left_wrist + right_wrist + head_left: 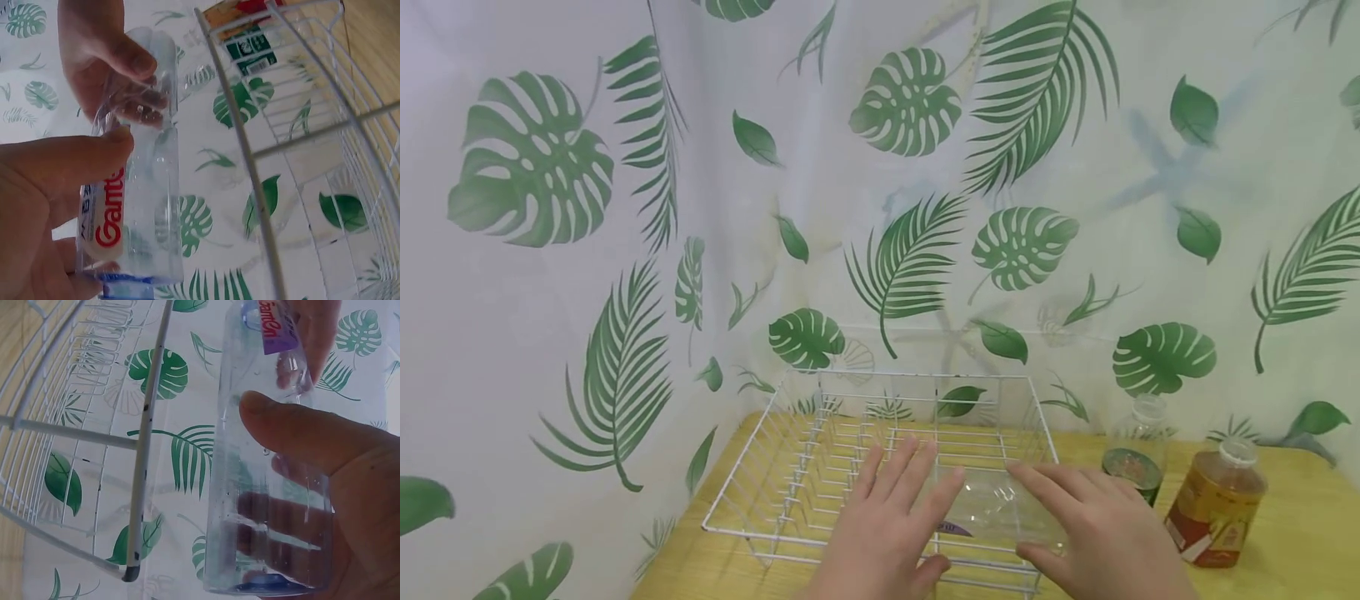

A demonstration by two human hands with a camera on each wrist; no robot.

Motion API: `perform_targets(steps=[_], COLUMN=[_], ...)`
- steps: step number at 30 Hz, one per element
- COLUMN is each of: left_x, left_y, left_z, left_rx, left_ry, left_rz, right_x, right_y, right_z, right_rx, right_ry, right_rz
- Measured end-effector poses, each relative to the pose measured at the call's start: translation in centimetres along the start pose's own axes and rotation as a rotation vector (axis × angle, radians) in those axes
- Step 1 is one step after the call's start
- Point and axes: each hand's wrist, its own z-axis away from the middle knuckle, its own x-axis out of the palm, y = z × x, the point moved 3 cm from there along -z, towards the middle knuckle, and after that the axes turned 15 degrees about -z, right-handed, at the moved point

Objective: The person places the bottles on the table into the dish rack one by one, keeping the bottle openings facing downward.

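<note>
A transparent plastic bottle [988, 500] lies on its side between my two hands, above the front of a white wire rack [925, 376]. My left hand [883, 521] grips its labelled part, thumb on one side and fingers on the other. Red lettering on the bottle's label [109, 219] shows in the left wrist view. My right hand [1097, 529] holds the other end, with its thumb [281, 428] across the near side and its fingers seen through the plastic. Inside, the bottle looks to hold only a few drops.
To the right of the rack stand a transparent bottle with a green label [1131, 471] and a bottle of amber liquid [1217, 508] with a red and yellow label. The yellow wood-look table [1300, 533] meets a leaf-print cloth [1075, 108] behind and at left.
</note>
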Motion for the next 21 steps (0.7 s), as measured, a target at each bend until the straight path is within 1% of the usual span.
perform_targets(steps=[4,6,7,9,11,15,17,21], left_x=[0.6,0.8,0.8,0.7,0.8,0.9,0.9,1.0], left_y=[1.2,1.6,1.6,1.7,1.6,1.4,1.3,0.8], left_z=[0.3,0.3,0.1,0.0,0.2,0.6,0.5,0.3], left_rx=[-0.006,-0.016,-0.018,-0.022,-0.031,-0.046,-0.047,-0.03], left_ry=[-0.004,-0.006,0.001,0.014,0.026,0.042,0.051,0.063], left_rz=[-0.006,-0.006,-0.011,-0.028,-0.034,-0.043,-0.04,-0.04], right_x=[0.3,0.4,0.3,0.2,0.4,0.8,0.9,1.0], right_y=[-0.4,-0.7,-0.8,-1.1,-1.3,-1.6,-1.6,-1.7], right_z=[0.2,0.2,0.1,0.0,0.0,0.1,0.1,-0.2], right_rx=[-0.017,-0.024,-0.035,-0.059,-0.071,-0.054,-0.046,-0.053], right_ry=[-0.035,-0.044,-0.037,-0.027,-0.029,-0.047,-0.048,-0.046], right_rz=[-0.005,-0.007,-0.006,-0.004,-0.006,-0.01,-0.012,-0.009])
